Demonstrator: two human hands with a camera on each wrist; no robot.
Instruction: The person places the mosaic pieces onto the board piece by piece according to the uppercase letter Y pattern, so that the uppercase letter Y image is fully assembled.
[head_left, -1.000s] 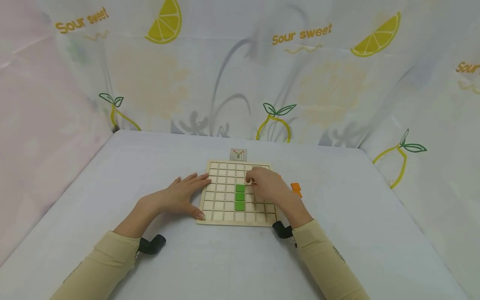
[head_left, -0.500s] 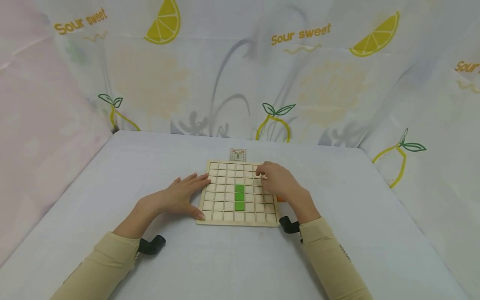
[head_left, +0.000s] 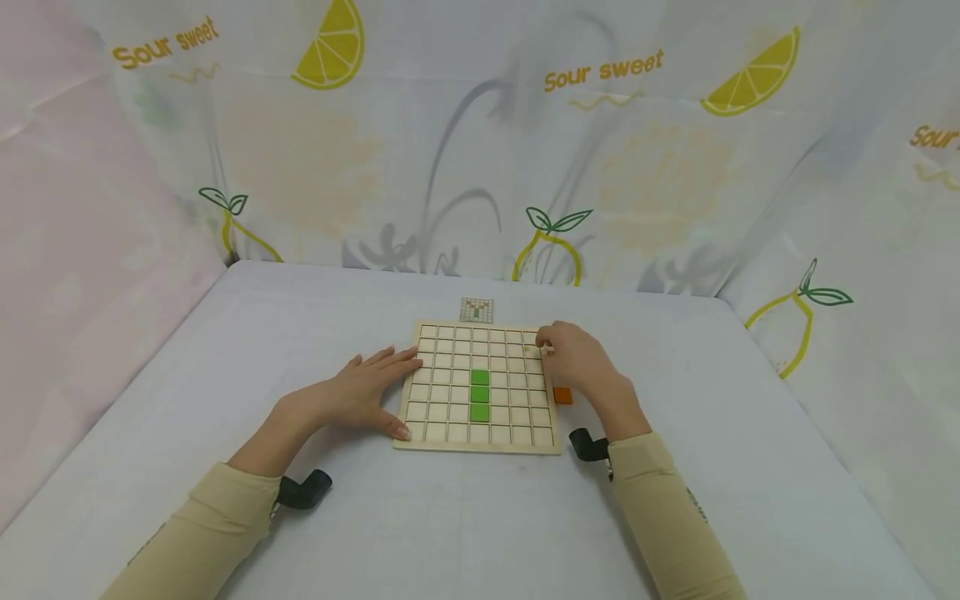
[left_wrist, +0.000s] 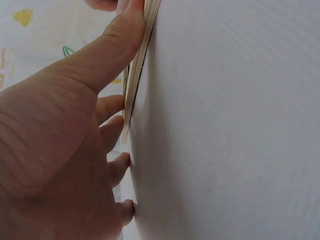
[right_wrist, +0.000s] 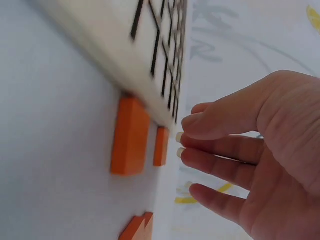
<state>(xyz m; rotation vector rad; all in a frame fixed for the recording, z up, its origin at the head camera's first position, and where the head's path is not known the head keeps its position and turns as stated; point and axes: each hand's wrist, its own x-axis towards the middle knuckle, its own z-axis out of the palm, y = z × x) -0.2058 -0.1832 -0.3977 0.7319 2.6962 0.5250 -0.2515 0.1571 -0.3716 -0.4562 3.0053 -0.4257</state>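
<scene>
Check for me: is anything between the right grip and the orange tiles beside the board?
Nothing visible: in the right wrist view, only a gap separates the right grip from the orange tiles lying below it. The wooden grid board sits close beside them, not over them.

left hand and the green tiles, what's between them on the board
Bare squares of the board lie between the left hand and the green tiles, with no tile among them; the head view shows it.
</scene>
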